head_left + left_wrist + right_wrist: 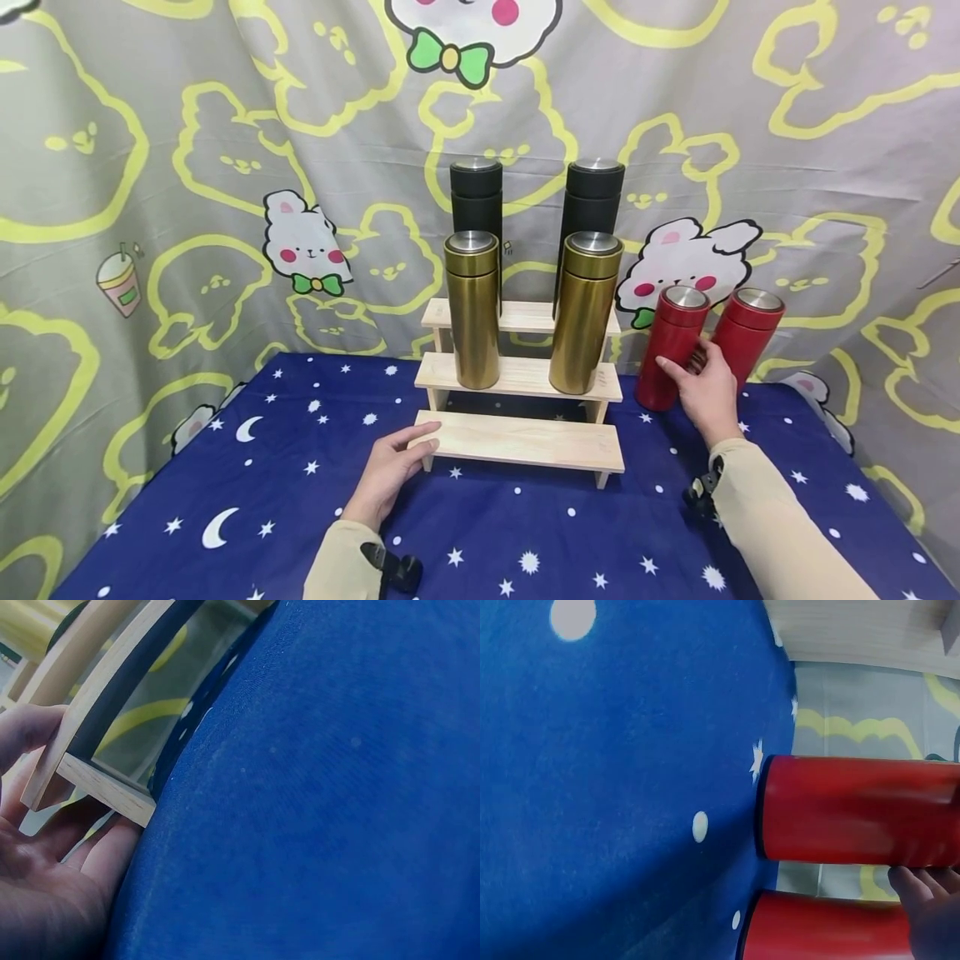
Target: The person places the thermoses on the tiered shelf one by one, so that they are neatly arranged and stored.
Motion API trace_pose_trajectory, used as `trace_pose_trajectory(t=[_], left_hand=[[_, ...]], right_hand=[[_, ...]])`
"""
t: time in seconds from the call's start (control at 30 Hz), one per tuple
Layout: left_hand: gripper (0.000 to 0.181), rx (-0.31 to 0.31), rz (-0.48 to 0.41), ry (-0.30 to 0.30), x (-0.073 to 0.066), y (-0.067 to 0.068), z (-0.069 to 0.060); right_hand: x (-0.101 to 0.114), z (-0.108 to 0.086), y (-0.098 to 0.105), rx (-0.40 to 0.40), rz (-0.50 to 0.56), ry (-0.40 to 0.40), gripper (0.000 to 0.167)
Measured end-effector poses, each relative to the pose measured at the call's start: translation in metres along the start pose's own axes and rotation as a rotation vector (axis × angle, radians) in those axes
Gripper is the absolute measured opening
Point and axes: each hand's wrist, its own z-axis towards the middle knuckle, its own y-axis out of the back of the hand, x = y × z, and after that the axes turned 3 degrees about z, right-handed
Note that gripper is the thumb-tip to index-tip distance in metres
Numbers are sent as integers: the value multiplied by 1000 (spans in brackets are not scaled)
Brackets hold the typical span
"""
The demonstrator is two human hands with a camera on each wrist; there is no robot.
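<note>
Rack [517,437] is dead centre in the head view, wooden, three steps: a pair of black bottles [476,200] on top, a pair of gold bottles [474,325] on the middle one. Got my left hand [388,473] gripping the left end of the lowest step, and my right hand [705,390] round the left red bottle [667,337], the one nearer the rack. Right red bottle [742,342] is just beside it; both stand right of the rack on my starry blue cloth [585,550], cartoon curtain [405,175] behind. Left wrist cam: thumb on the board, fingers down by the short leg [109,791], so yeah, I'm holding that corner. Right wrist cam: both reds show up sideways, and my fingertips touch the rack-side one on the side facing its twin.
</note>
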Motion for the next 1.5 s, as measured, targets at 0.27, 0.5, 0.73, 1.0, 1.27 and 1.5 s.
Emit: trace_pose_trajectory(t=[0.27, 0.5, 0.73, 1.0, 1.27, 1.5], left_hand=[[34, 2, 1, 1, 0, 1, -1], [34, 4, -4, 5, 1, 0, 0], [34, 5, -2, 7, 1, 0, 0], [34, 6, -4, -1, 1, -1, 0], [34, -2, 8, 2, 0, 0, 0], [34, 5, 14, 0, -2, -1, -1]], right_hand=[[5, -8, 5, 37, -17, -7, 82], [8, -20, 15, 47, 10, -19, 86], [12, -33, 31, 40, 14, -21, 84], [29, -47, 49, 55, 16, -43, 85], [47, -54, 55, 68, 30, -58, 87], [60, -65, 59, 79, 30, -26, 87]])
